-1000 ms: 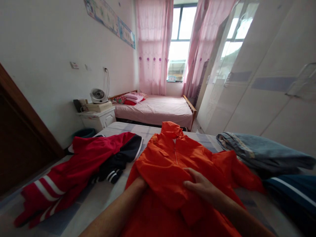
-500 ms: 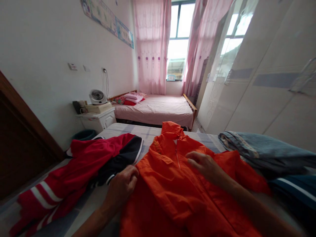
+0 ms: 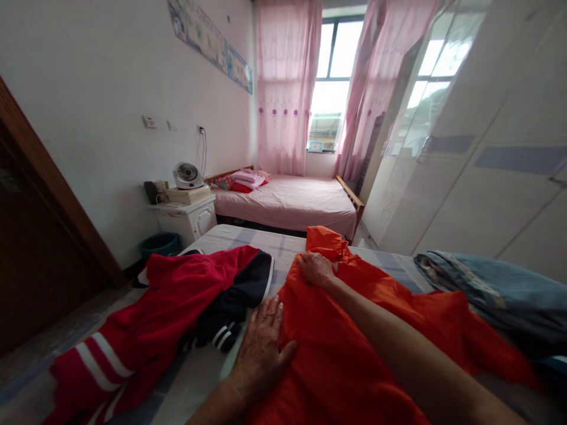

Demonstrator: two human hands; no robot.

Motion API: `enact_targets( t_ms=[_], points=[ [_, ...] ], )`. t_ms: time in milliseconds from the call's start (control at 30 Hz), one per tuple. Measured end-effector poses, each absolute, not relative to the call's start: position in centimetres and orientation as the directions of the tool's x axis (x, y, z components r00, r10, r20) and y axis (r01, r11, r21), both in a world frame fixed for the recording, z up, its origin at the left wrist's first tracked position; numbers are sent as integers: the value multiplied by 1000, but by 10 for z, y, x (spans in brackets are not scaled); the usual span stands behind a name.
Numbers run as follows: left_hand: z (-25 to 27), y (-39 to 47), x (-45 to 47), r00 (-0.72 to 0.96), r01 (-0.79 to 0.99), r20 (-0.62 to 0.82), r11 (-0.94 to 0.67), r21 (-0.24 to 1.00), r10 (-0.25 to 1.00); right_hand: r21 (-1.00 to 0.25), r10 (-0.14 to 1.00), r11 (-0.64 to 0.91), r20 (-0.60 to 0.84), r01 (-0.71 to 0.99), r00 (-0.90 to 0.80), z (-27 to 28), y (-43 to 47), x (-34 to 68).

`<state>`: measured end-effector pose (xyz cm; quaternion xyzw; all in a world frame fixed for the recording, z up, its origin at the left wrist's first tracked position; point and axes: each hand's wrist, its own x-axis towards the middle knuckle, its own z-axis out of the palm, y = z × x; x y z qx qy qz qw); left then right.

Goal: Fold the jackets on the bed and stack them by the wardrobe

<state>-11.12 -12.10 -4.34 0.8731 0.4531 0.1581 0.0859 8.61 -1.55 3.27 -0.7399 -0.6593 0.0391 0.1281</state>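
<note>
An orange jacket (image 3: 323, 360) lies spread on the near bed, its hood or collar (image 3: 325, 241) pointing away from me. My left hand (image 3: 264, 339) rests flat along the jacket's left edge, fingers stretched out. Reaching across the jacket, my right hand (image 3: 318, 270) has its fingers curled on the cloth at the left shoulder, just below the collar; the fingertips are partly hidden. Left of the jacket is a red and black garment (image 3: 177, 289) with white stripes, close to my left hand.
Folded jeans (image 3: 500, 289) lie on the right of the near bed (image 3: 248, 236), with a dark garment at the right edge. Beyond are a pink-covered bed (image 3: 292, 198), a nightstand (image 3: 188, 218) bearing a fan (image 3: 186, 175), a bin (image 3: 159, 245) and a wardrobe (image 3: 447, 195).
My right hand has moved left and away, from the jacket's front to its left shoulder. My left hand has gone from curled fingers to lying flat. The view has shifted left.
</note>
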Motion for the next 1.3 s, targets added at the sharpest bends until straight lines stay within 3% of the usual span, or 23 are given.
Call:
enact_targets(
  t_ms=[233, 767, 900, 1000, 1200, 1300],
  points=[
    [-41, -120, -106, 510, 803, 134, -526, 279, 850, -258, 972, -219, 31, 941, 235, 20, 9, 97],
    [-40, -121, -100, 461, 850, 127, -478, 222, 878, -194, 960, -233, 112, 953, 258, 25, 19, 90],
    [-38, -122, -100, 471, 843, 123, -487, 227, 873, -186, 981, -26, 184, 982, 61, 20, 12, 86],
    [-37, -122, -101, 475, 845, 123, -491, 212, 871, -190, 981, 151, 146, 970, -125, 17, 10, 87],
    [-46, -118, -103, 485, 841, 199, -517, 159, 851, -236, 957, 177, 267, 956, -111, 33, -26, 96],
    [-52, -117, -104, 497, 835, 247, -536, 124, 832, -266, 926, 301, 312, 916, -214, 34, -89, 99]
  ],
)
